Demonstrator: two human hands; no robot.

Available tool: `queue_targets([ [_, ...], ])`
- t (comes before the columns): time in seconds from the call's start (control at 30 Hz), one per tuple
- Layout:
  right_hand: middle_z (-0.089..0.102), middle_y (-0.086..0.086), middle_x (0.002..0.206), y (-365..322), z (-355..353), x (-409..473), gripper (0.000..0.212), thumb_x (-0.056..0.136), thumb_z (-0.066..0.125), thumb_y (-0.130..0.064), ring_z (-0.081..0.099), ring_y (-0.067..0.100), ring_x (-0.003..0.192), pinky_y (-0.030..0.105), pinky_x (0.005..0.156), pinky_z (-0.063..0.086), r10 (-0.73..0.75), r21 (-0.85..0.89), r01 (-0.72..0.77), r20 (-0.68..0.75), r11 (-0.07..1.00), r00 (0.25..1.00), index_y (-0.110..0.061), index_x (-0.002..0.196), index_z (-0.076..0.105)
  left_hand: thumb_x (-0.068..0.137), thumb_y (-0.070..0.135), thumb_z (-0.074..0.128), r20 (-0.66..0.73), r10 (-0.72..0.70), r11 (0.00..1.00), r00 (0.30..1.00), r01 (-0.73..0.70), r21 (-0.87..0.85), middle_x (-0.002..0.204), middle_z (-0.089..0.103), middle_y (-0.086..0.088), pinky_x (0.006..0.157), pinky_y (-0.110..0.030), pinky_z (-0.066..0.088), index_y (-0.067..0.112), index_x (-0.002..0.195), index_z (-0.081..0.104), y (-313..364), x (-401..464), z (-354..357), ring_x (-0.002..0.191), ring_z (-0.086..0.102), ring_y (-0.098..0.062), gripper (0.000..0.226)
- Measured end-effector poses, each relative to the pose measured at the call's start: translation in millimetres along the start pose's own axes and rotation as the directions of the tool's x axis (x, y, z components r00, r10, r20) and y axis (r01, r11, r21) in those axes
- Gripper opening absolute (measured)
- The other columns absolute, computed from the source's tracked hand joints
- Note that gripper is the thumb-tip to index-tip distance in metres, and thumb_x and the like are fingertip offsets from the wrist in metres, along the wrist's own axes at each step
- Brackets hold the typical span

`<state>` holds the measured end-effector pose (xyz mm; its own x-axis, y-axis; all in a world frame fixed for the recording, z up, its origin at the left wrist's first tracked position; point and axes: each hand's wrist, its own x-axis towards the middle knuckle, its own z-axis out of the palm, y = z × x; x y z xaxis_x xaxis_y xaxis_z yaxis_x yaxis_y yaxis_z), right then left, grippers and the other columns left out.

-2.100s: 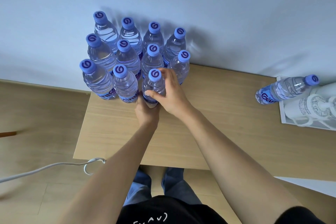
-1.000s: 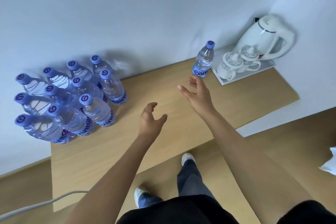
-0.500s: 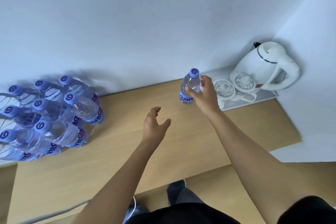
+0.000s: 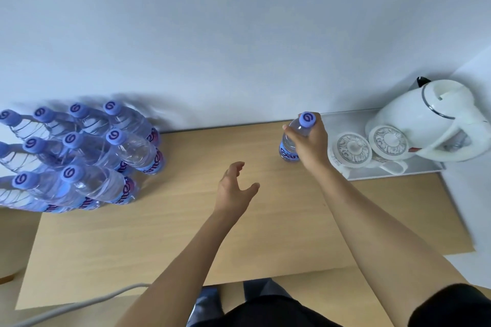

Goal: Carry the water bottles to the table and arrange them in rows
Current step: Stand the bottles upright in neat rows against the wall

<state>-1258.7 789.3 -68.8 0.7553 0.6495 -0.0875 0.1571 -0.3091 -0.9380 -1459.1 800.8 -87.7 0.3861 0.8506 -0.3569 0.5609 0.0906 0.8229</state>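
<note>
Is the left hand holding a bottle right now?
No, the left hand hovers over the table with loosely spread fingers and holds nothing; only the right hand grips the lone bottle.

The right hand holds one water bottle on the desk; the left hand hangs loose beside it.

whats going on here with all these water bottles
A person is lining up water bottles on a wooden table. Their right hand grips a lone bottle that stands upright beside a white tray holding a kettle and two lidded cups. Their left hand hovers open above the middle of the table, holding nothing. A packed group of bottles already stands in rows at the table's far left, against the wall.
</note>
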Motion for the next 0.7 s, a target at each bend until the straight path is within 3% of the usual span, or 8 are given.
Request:
queue_targets([
  [0.2, 0.067, 0.002, 0.087, -6, 7, -18, 0.026, 0.079, 0.076, -0.021, 0.064, 0.015, 0.082, 0.029, 0.076, 0.049, -0.003, 0.01, 0.002, 0.164, 1.0, 0.986, -0.01, 0.094, 0.059, 0.078, 0.02, 0.08, 0.071, 0.035, 0.999, 0.997, -0.035, -0.011, 0.137, 0.051, 0.004, 0.097, -0.024, 0.037, 0.017, 0.137, 0.045, -4, 0, -6, 0.126, 0.045, -0.011, 0.068],
  [0.37, 0.067, -0.008, 0.081, -46, 12, -55, 0.025, 0.075, 0.076, -0.018, 0.064, 0.004, 0.074, 0.016, 0.07, 0.049, 0.003, 0.07, -0.028, 0.326, 0.997, 0.945, -0.009, 0.096, 0.064, 0.07, 0.025, 0.087, 0.126, 0.089, 0.995, 0.988, -0.082, -0.057, 0.135, 0.05, 0.008, 0.093, -0.02, 0.035, 0.019, 0.137, 0.042, -1, -4, -19, 0.124, 0.044, -0.006, 0.081],
  [0.5, 0.068, -0.003, 0.083, -85, 13, -79, 0.026, 0.073, 0.071, -0.016, 0.064, 0.005, 0.075, 0.012, 0.068, 0.049, -0.022, 0.12, -0.037, 0.46, 0.992, 0.888, -0.003, 0.095, 0.066, 0.062, 0.022, 0.092, 0.15, 0.153, 0.975, 0.977, -0.125, -0.185, 0.125, 0.059, 0.012, 0.077, -0.003, 0.042, 0.027, 0.129, 0.048, 9, -10, -43, 0.107, 0.056, 0.009, 0.08],
  [0.53, 0.069, -0.002, 0.085, -95, 13, -83, 0.023, 0.075, 0.071, -0.014, 0.065, 0.006, 0.077, 0.013, 0.07, 0.049, -0.026, 0.126, -0.041, 0.491, 0.991, 0.871, -0.003, 0.095, 0.066, 0.06, 0.019, 0.093, 0.169, 0.171, 0.964, 0.971, -0.13, -0.23, 0.121, 0.062, 0.012, 0.077, -0.006, 0.046, 0.028, 0.126, 0.049, 12, -13, -51, 0.103, 0.059, 0.007, 0.08],
  [0.6, 0.07, -0.002, 0.088, -112, 15, -90, 0.017, 0.08, 0.072, -0.01, 0.066, 0.006, 0.08, 0.015, 0.072, 0.05, -0.043, 0.118, -0.025, 0.54, 0.993, 0.841, -0.003, 0.095, 0.066, 0.057, 0.015, 0.094, 0.219, 0.203, 0.94, 0.954, -0.127, -0.316, 0.117, 0.066, 0.007, 0.082, -0.025, 0.056, 0.027, 0.127, 0.048, 15, -18, -66, 0.106, 0.065, -0.01, 0.084],
  [0.63, 0.069, -0.004, 0.087, -121, 16, -94, 0.015, 0.082, 0.071, -0.009, 0.066, 0.006, 0.08, 0.014, 0.071, 0.049, -0.056, 0.112, -0.008, 0.556, 0.994, 0.829, -0.002, 0.094, 0.066, 0.057, 0.013, 0.094, 0.245, 0.222, 0.927, 0.944, -0.127, -0.352, 0.117, 0.066, 0.003, 0.079, -0.033, 0.058, 0.026, 0.129, 0.047, 18, -22, -74, 0.106, 0.065, -0.018, 0.087],
  [0.7, 0.068, -0.005, 0.084, -140, 19, -100, 0.015, 0.083, 0.07, -0.011, 0.065, 0.006, 0.077, 0.013, 0.068, 0.048, -0.089, 0.119, 0.024, 0.582, 0.993, 0.808, -0.001, 0.092, 0.066, 0.057, 0.007, 0.093, 0.269, 0.274, 0.903, 0.923, -0.151, -0.403, 0.112, 0.066, -0.007, 0.065, -0.033, 0.056, 0.02, 0.129, 0.046, 24, -28, -88, 0.095, 0.066, -0.026, 0.087],
])
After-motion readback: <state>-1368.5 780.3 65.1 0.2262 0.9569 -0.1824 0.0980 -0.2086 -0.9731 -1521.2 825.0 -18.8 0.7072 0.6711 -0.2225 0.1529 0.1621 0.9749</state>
